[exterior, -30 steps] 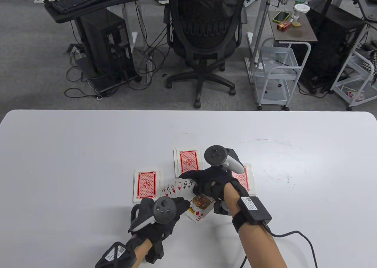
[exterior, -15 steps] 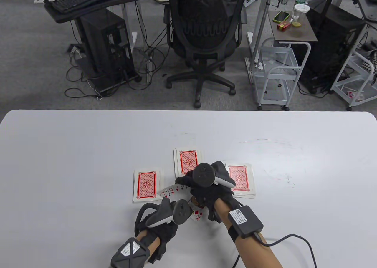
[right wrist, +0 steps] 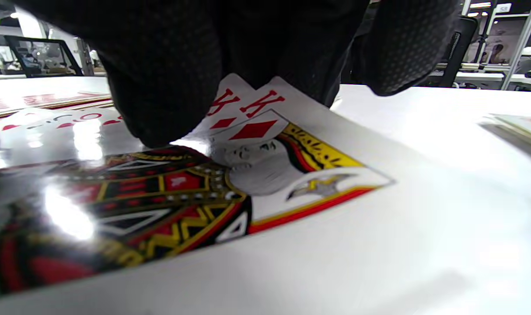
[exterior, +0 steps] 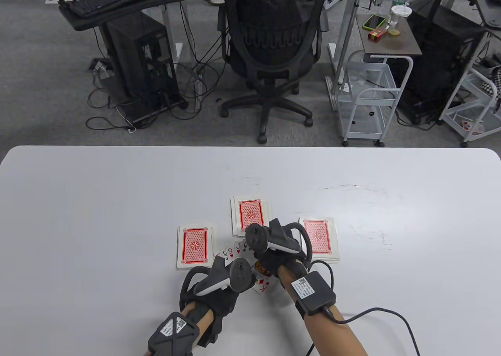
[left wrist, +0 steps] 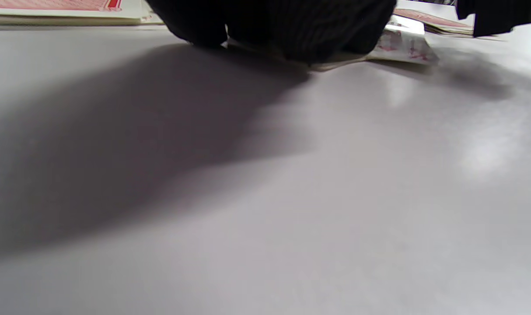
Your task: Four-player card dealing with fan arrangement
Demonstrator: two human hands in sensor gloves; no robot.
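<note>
Cards [exterior: 234, 250] lie fanned face up near your edge of the white table [exterior: 117, 199], between your two hands. In the table view you see a 6 and a J poking out above your left hand [exterior: 219, 293], and a red K at the fan's near end. Three face-down piles with red backs sit around the fan: the left pile [exterior: 194, 245], the middle pile [exterior: 250, 214] and the right pile [exterior: 320, 236]. Your right hand [exterior: 280, 260] covers the fan's right part.

In the left wrist view your left hand's fingers [left wrist: 270, 26] come down onto the edge of the cards at the table; whether they press flat or pinch, you cannot tell.

In the right wrist view the king of diamonds [right wrist: 230, 175] lies flat on the table, and your right hand's fingertips [right wrist: 165, 87] press down on it, not curled around it.
</note>
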